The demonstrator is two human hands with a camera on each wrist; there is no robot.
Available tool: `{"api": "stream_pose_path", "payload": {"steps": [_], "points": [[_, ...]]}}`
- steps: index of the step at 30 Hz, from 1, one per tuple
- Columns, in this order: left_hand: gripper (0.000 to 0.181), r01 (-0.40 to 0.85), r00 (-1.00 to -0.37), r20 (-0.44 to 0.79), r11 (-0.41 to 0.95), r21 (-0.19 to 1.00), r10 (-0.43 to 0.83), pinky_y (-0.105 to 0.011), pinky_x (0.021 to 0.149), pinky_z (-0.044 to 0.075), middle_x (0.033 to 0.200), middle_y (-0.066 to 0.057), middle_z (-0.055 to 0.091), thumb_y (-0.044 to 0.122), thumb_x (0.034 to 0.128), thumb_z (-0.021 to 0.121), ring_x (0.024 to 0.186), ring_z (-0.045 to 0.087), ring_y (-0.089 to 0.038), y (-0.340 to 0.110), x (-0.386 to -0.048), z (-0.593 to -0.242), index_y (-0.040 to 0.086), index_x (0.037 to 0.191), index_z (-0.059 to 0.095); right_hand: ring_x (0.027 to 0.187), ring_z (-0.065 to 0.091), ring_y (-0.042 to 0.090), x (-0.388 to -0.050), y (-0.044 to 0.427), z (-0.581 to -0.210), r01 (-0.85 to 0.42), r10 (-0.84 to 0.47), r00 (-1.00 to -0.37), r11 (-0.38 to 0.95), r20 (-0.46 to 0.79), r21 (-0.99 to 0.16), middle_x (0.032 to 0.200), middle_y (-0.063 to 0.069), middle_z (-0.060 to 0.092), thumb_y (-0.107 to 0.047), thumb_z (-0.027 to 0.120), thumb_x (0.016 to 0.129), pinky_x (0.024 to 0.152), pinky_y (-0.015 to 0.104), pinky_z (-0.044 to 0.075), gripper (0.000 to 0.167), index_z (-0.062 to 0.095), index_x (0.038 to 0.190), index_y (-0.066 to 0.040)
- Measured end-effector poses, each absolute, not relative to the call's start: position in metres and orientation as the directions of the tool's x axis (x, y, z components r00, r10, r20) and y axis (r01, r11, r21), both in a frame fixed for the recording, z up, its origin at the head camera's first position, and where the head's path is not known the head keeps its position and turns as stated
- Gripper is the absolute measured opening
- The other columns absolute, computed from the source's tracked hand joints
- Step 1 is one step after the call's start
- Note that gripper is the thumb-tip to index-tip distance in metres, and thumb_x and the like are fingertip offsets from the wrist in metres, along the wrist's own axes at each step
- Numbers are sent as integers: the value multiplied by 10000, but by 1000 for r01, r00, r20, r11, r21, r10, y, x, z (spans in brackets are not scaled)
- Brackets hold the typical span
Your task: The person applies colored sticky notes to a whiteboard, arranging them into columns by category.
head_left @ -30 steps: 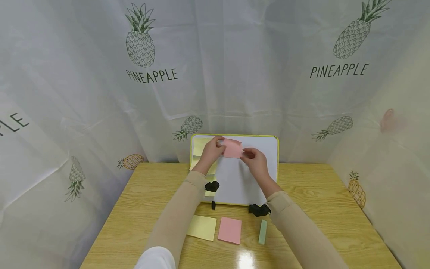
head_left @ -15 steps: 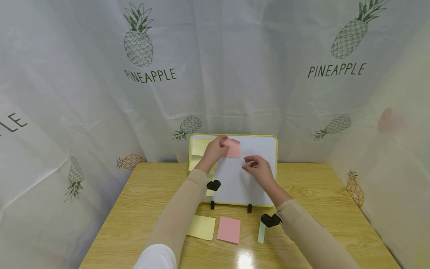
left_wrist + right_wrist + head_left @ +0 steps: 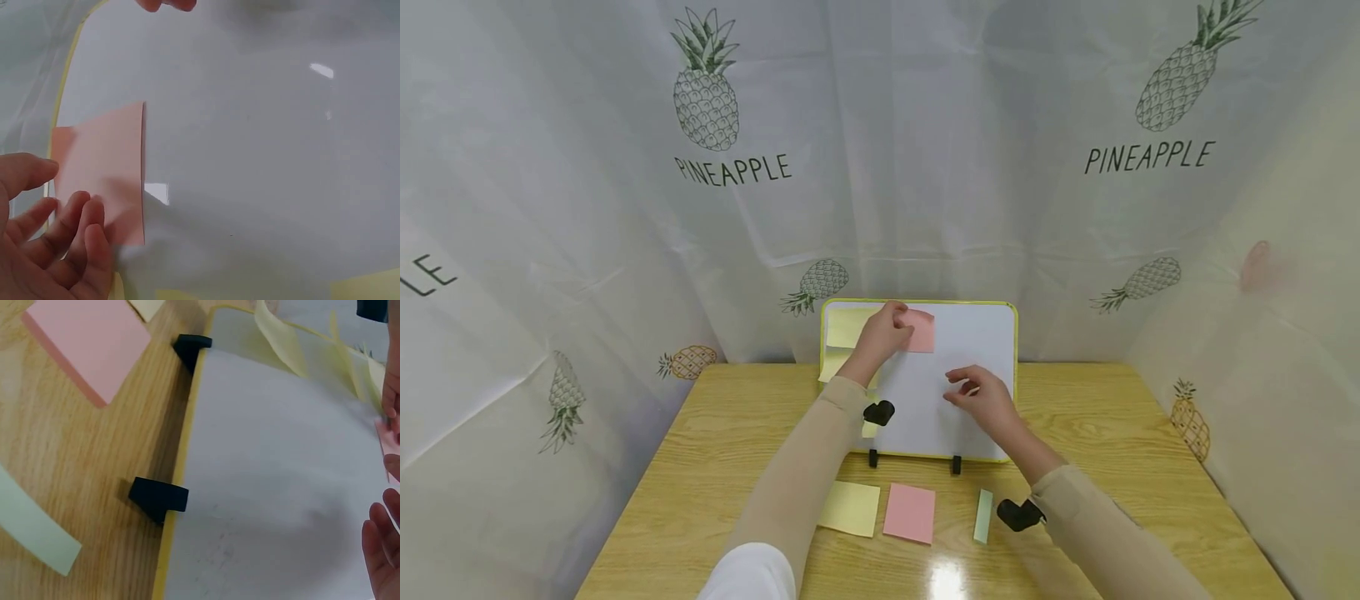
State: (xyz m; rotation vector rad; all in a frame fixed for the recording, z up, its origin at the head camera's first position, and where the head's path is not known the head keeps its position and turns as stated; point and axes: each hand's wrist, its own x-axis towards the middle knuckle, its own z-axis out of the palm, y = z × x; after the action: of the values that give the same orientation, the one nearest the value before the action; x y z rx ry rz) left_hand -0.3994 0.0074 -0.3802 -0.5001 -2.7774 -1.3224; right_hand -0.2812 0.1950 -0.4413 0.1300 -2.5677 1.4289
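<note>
A pink sticky note (image 3: 922, 332) is on the upper part of the whiteboard (image 3: 917, 400), beside a column of yellow sticky notes (image 3: 847, 327). My left hand (image 3: 882, 337) is at the note's left side. In the left wrist view, its fingers (image 3: 94, 244) are spread over one edge of the pink sheet, with no clear pinch. My right hand (image 3: 987, 400) hovers in front of the lower right of the board, fingers loosely bent and holding nothing. Part of that hand shows at the right edge of the right wrist view.
On the wooden table (image 3: 737, 442) before the board lie a yellow pad (image 3: 852, 508), a pink pad (image 3: 910, 513) and a narrow green pad (image 3: 982, 517). Black feet (image 3: 956, 465) support the board. A pineapple-print curtain (image 3: 925, 167) hangs behind.
My right hand has let go of the pink note's right edge and moved down and slightly right. My left hand stays at the note, shifted slightly onto it.
</note>
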Motion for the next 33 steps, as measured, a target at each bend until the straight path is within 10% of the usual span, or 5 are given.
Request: {"api": "stream_pose_path", "payload": {"steps": [16, 26, 33], "points": [[455, 354, -929, 146, 698, 623, 340, -348, 789, 463, 988, -43, 636, 224, 923, 642, 858, 562, -196, 22, -401, -375, 125, 1353, 531, 784, 573, 167, -253, 205, -465, -225, -78, -972, 577, 221, -785, 1050, 119, 660, -50, 788, 812, 698, 296, 513, 309, 690, 1103, -13], [473, 381, -917, 119, 746, 546, 381, -391, 928, 452, 1307, -16, 600, 274, 916, 664, 1146, 570, -235, 33, -402, -373, 189, 1364, 537, 796, 562, 167, -234, 209, -475, -231, -130, -973, 575, 191, -785, 1062, 97, 650, -41, 773, 825, 711, 293, 509, 304, 687, 1116, -28], [498, 421, -895, 108, 742, 522, 433, -360, 837, 468, 1030, 24, 663, 319, 896, 701, 930, 600, -164, 34, -400, -369, 228, 1362, 551, 804, 558, 160, -226, 212, -482, -215, -127, -977, 579, 173, -787, 1071, 83, 652, -52, 773, 828, 710, 286, 506, 297, 688, 1113, -42]]}}
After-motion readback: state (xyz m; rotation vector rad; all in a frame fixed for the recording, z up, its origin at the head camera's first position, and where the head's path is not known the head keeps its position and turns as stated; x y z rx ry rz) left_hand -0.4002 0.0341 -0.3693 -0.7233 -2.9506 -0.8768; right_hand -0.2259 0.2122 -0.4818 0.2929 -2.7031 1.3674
